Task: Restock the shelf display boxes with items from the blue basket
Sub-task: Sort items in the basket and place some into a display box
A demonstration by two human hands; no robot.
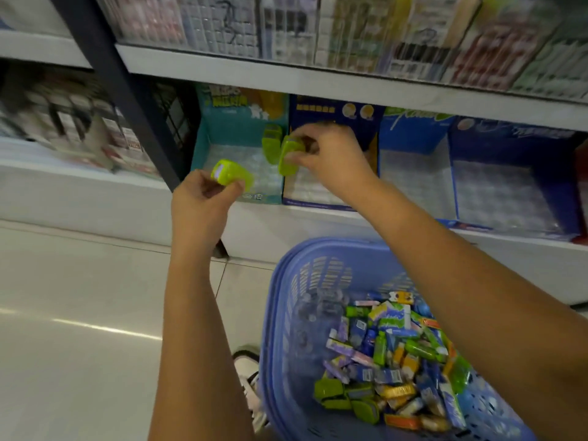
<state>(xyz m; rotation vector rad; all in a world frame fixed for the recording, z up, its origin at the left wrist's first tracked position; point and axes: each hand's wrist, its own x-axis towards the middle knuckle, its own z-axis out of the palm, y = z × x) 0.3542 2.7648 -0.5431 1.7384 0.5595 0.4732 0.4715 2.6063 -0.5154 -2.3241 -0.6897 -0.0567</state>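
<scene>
Low white shop shelf (286, 227), teal cardboard display box (232, 135) on it. Right hand (331, 160) pinches a lime-green plastic case (290, 154) roughly upright at the box's right wall, way nearer than the twin case (230, 177) the left hand (199, 202) pinches out front.

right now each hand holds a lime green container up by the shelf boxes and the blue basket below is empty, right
Not empty: the head view shows the blue basket holding a heap of small packs. The rest stands: the left hand and the right hand each hold a lime green container by the shelf boxes.
</scene>
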